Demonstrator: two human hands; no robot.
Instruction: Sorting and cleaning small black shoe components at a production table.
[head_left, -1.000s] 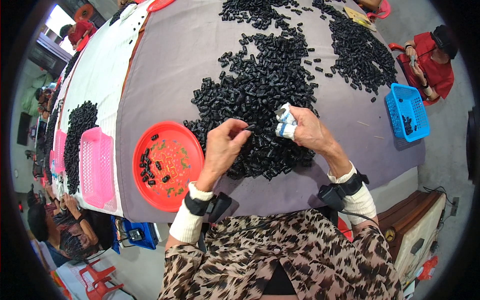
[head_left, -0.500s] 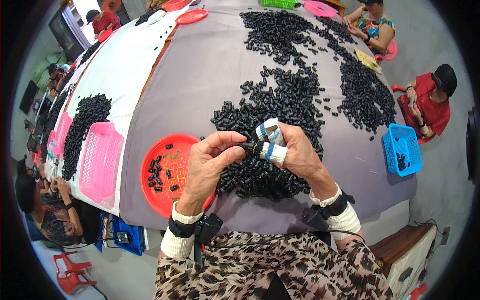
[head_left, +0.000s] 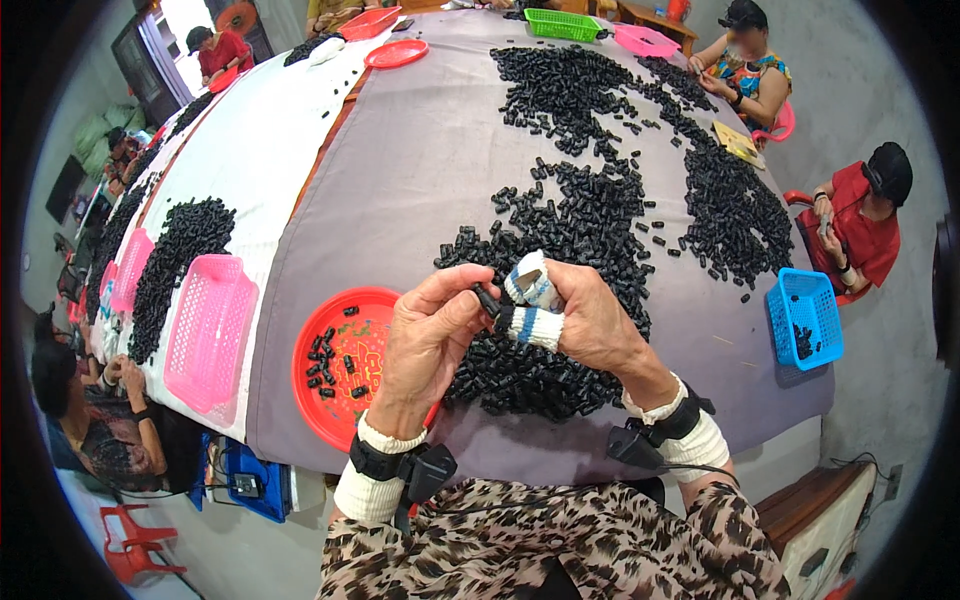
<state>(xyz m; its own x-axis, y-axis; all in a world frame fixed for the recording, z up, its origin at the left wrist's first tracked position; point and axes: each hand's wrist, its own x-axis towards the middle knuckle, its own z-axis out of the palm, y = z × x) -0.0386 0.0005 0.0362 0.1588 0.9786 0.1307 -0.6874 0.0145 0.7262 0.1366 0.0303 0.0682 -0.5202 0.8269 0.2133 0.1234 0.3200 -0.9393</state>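
Between the thumb and fingers of my left hand [head_left: 430, 340] is a small black cylindrical piece [head_left: 486, 299], tilted. My right hand [head_left: 602, 318] is closed close beside it, and white knitted finger covers [head_left: 536, 327] with blue stripes wrap its fingers. A dark bit shows at those covered fingertips; whether it is the same piece or another I cannot tell. Both hands are above a large pile of similar black pieces [head_left: 540, 380]. Left of my left hand, a round red plate [head_left: 312, 400] with a yellow pattern holds several loose black pieces.
A pink basket [head_left: 207, 345] stands on the white cloth at left, a blue basket [head_left: 838, 322] at the right edge. More black heaps [head_left: 735, 205] lie farther off. A co-worker in red [head_left: 868, 235] sits at right; other people sit around the table. A cable runs from my right wrist.
The view has shifted slightly, so the table appears a little lower and to the right. The black piece in my left fingers has tilted from nearly level to slanting.
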